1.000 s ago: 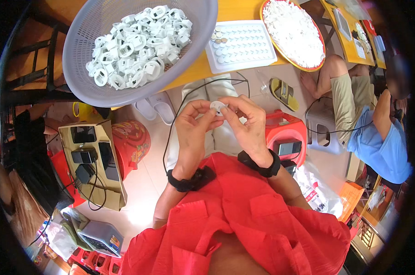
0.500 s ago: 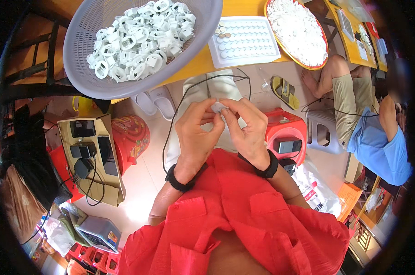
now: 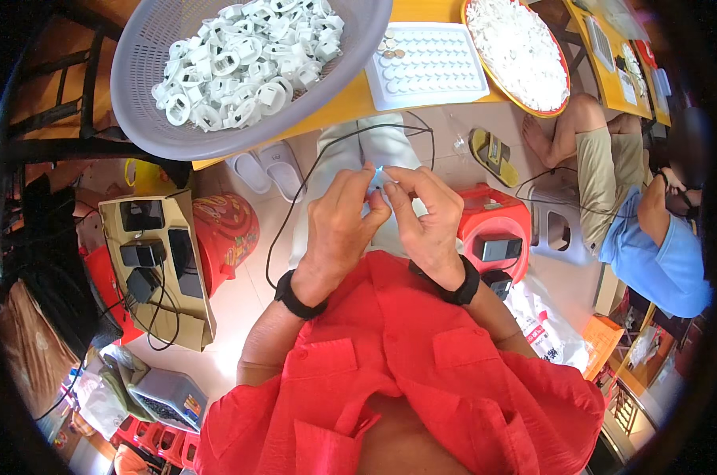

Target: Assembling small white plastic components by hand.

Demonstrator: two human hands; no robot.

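**Both hands pinch one small white part over the lap**

The left hand (image 3: 338,229) and right hand (image 3: 426,222) meet fingertip to fingertip, pinched narrow around a small white part (image 3: 380,179), held close in front of the chest, likely so the eyes can check the fit. At eleven o'clock a grey basket (image 3: 136,87) heaped with white plastic pieces (image 3: 243,59) sits within easy reach. At twelve, a white dimpled tray (image 3: 429,67); at one, an orange-rimmed dish (image 3: 497,79) of more white pieces
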